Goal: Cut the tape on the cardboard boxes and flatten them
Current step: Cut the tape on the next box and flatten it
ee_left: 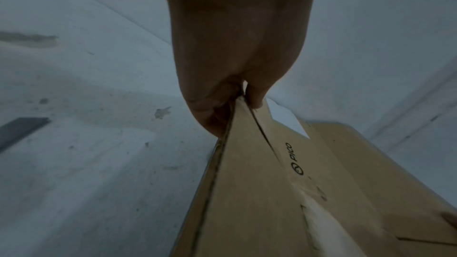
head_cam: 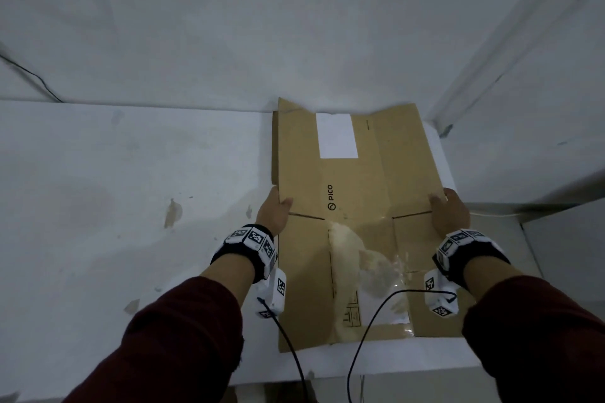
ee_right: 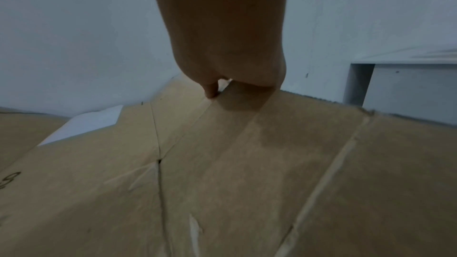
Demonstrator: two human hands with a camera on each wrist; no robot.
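Observation:
A flattened brown cardboard box [head_cam: 357, 193] with a "PICO" print and a white label lies on the white table [head_cam: 98, 190] at its right end. Torn clear tape and ripped paper [head_cam: 366, 268] cling to its near flaps. My left hand [head_cam: 276, 209] pinches the box's left edge, thumb on top; in the left wrist view the left hand [ee_left: 237, 93] grips the edge of the cardboard box [ee_left: 284, 192]. My right hand [head_cam: 448, 209] grips the right edge, thumb on top. In the right wrist view the right hand [ee_right: 230, 77] holds the far rim of the cardboard box [ee_right: 247, 163].
White walls close in behind the table and on the right [head_cam: 540, 75]. A lower white ledge [head_cam: 563, 239] sits to the right of the table. Worn patches [head_cam: 172, 213] mark the table top. A dark flat strip [ee_left: 22, 130] lies at the left in the left wrist view.

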